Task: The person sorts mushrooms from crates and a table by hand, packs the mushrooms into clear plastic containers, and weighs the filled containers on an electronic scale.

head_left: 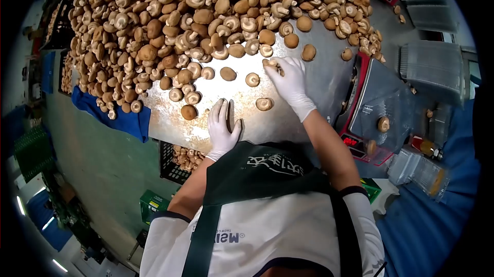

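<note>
My right hand (288, 81), in a white glove, has its thumb and fingers closed on a mushroom (272, 65) above the metal table (239, 115). My left hand (222, 128), gloved too, rests on the table near its front edge with the fingers and thumb spread and nothing held. Between and around the hands lie loose mushrooms, among them one with its stem up (264, 104), another (252, 79) and a brown cap (189, 112). A large heap of mushrooms (154, 30) covers the far side of the table.
To the right stands a red scale (355, 86) beside a clear plastic bag (386, 107) with mushrooms on it. Stacked clear trays (431, 68) are farther right. A blue cloth (110, 115) hangs at the table's left corner. Below the edge is a black crate (168, 161) of mushrooms.
</note>
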A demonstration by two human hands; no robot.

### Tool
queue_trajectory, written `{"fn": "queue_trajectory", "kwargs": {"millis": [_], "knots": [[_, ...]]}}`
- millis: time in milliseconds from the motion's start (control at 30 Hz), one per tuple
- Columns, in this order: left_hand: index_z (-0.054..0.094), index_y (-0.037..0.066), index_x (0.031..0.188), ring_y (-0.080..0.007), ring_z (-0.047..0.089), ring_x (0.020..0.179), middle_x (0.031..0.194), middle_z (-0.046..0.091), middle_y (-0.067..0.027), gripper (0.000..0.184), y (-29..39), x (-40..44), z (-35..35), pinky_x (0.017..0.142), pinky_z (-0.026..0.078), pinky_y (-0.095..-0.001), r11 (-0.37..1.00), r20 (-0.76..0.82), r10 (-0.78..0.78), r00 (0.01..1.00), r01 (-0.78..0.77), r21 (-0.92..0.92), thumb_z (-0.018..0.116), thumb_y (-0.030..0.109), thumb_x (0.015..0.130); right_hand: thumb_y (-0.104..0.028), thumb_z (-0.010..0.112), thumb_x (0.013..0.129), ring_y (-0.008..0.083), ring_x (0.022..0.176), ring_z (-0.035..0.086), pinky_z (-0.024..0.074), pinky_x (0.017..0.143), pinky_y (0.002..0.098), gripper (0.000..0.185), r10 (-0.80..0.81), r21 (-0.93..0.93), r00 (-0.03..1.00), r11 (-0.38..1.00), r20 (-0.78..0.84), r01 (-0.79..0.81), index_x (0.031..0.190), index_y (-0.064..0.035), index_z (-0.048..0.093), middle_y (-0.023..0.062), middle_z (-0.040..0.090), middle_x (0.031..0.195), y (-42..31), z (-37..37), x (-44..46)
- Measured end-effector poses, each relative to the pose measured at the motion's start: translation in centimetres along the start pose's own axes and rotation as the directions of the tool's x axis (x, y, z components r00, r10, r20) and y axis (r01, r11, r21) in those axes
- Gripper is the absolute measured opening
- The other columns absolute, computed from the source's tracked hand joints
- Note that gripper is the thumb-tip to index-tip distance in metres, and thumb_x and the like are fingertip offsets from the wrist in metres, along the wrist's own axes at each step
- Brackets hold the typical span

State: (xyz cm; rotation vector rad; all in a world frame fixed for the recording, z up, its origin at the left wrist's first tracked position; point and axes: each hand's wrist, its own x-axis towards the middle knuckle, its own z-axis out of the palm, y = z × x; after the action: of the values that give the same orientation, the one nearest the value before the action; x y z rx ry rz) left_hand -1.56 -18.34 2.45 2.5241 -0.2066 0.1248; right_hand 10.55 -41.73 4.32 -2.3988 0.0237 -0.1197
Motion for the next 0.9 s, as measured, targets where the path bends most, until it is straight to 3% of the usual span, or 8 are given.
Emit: {"fn": "queue_trajectory", "kwargs": {"millis": [167, 267, 367, 467, 533, 633, 767, 900], "knots": [[0.048, 0.004, 0.136, -0.0387, 0.046, 0.124, 0.135, 0.048, -0.0197, 0.065, 0.2, 0.3, -0.1, 0.105, 0.036, -0.0496, 1.0, -0.024, -0.001, 1.0, 0.0, -0.022, 0.07, 0.022, 0.077, -0.043, 0.046, 0.103, 0.0165, 0.08, 0.06, 0.0465, 0.078, 0.029, 0.052, 0.453, 0.681, 0.885, 0.614, 0.111, -0.399, 0.101, 0.0042, 0.067, 0.0081, 0.068, 0.091, -0.9, -2.8, -0.6], [0.045, 0.003, 0.138, -0.0384, 0.043, 0.126, 0.135, 0.047, -0.02, 0.066, 0.2, 0.4, -0.1, 0.106, 0.034, -0.0489, 0.999, -0.015, -0.016, 1.0, 0.016, -0.028, 0.069, 0.02, 0.079, -0.049, 0.04, 0.104, 0.0158, 0.085, 0.061, 0.0465, 0.082, 0.0277, 0.062, 0.408, 0.78, 0.888, 0.477, 0.211, -0.405, 0.102, 0.0073, 0.066, 0.0068, 0.068, 0.091, -2.0, -5.2, -1.8], [0.038, 0.002, 0.143, -0.0344, 0.046, 0.124, 0.133, 0.048, -0.0199, 0.069, 2.4, 1.5, -1.0, 0.106, 0.038, -0.0445, 0.958, -0.017, -0.092, 0.996, 0.084, -0.272, 0.068, 0.01, 0.081, -0.046, 0.039, 0.104, 0.0142, 0.081, 0.063, 0.0504, 0.074, 0.0295, 0.058, 0.344, 0.771, 0.924, 0.538, 0.168, -0.34, 0.102, 0.0051, 0.067, 0.0065, 0.07, 0.089, -1.8, -4.5, -3.9], [0.035, 0.0, 0.145, -0.0295, 0.049, 0.122, 0.132, 0.048, -0.0165, 0.072, 6.0, 2.6, -2.5, 0.103, 0.042, -0.04, 0.466, 0.317, -0.162, 0.934, 0.356, -0.81, 0.07, 0.007, 0.082, -0.033, 0.046, 0.103, 0.0173, 0.081, 0.063, 0.0495, 0.076, 0.0327, 0.043, 0.171, 0.62, 0.975, 0.752, 0.144, -0.224, 0.096, 0.0045, 0.066, 0.0107, 0.068, 0.086, -3.6, -3.5, -7.5], [0.04, 0.002, 0.143, -0.0185, 0.056, 0.107, 0.121, 0.056, -0.0144, 0.072, 6.7, 2.8, -2.3, 0.096, 0.047, -0.0322, 0.619, 0.326, -0.012, 0.945, 0.264, -0.739, 0.075, 0.008, 0.08, -0.027, 0.048, 0.102, 0.0174, 0.081, 0.062, 0.0492, 0.076, 0.0327, 0.037, -0.008, 0.397, 0.959, 0.911, 0.285, -0.11, 0.094, 0.0045, 0.065, 0.0134, 0.068, 0.086, -5.1, -3.5, -9.6], [0.047, 0.006, 0.136, -0.0157, 0.057, 0.102, 0.116, 0.058, -0.0121, 0.059, 6.1, 1.3, -1.8, 0.094, 0.047, -0.0303, 0.515, 0.449, -0.033, 0.893, 0.4, -0.758, 0.073, 0.006, 0.082, -0.024, 0.053, 0.098, 0.0157, 0.081, 0.062, 0.0486, 0.075, 0.0312, 0.031, 0.342, 0.499, 0.811, 0.655, 0.474, -0.568, 0.095, 0.0039, 0.065, 0.0119, 0.067, 0.083, -4.9, -3.0, -11.5], [0.048, 0.006, 0.125, -0.0129, 0.056, 0.1, 0.114, 0.055, -0.0079, 0.042, 3.0, -0.7, -1.1, 0.086, 0.049, -0.0256, 0.406, 0.421, -0.273, 0.865, 0.501, -0.765, 0.063, -0.001, 0.085, -0.014, 0.061, 0.092, 0.013, 0.081, 0.061, 0.0476, 0.076, 0.0264, 0.018, 0.1, 0.499, 0.846, 0.768, 0.524, -0.4, 0.098, 0.0031, 0.066, 0.0074, 0.064, 0.08, -4.4, -7.6, -11.0], [0.044, 0.005, 0.12, -0.0164, 0.053, 0.098, 0.108, 0.051, -0.0078, 0.04, 0.3, -1.0, -2.1, 0.089, 0.048, -0.03, 0.324, 0.327, -0.387, 0.862, 0.459, -0.827, 0.054, -0.005, 0.083, -0.028, 0.058, 0.093, 0.0218, 0.086, 0.062, 0.0473, 0.08, 0.034, 0.027, -0.651, 0.92, 0.655, 0.327, 0.385, -0.215, 0.092, -0.0019, 0.068, 0.0096, 0.066, 0.092, -12.8, -17.0, -10.2]]}}
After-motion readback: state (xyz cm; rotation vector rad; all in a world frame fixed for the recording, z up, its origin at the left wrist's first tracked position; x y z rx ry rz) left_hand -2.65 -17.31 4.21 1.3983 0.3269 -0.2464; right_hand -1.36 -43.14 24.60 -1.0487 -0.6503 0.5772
